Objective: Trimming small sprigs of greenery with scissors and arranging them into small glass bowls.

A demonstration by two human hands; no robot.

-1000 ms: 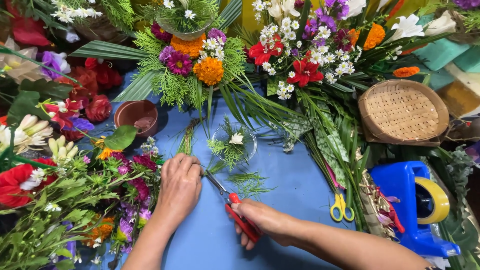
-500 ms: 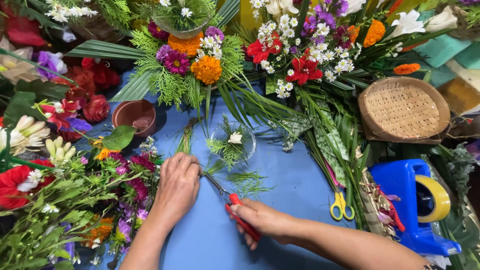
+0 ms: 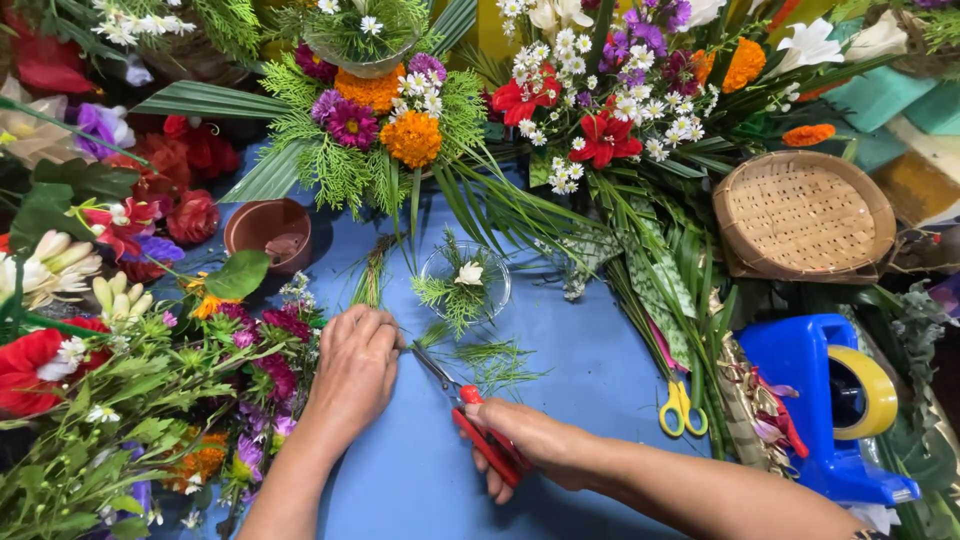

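My right hand [image 3: 540,442] grips red-handled scissors [image 3: 480,425], their blades pointing up-left toward my left hand. My left hand [image 3: 355,368] is closed, knuckles up, on the blue table, pinching a thin green sprig [image 3: 432,335] by the blade tips. Just beyond, a small clear glass bowl [image 3: 498,272] holds green fern bits and a white flower. Cut green needles [image 3: 500,362] lie scattered right of the blades.
Flower arrangements [image 3: 400,110] ring the blue table [image 3: 590,390]. A brown clay pot [image 3: 268,232] sits left, loose flowers [image 3: 130,400] at lower left. Yellow-handled scissors [image 3: 682,410], a blue tape dispenser [image 3: 820,400] and a woven basket [image 3: 805,215] are right.
Both hands stay nearly in place; the scissors have shifted slightly at the sprig.
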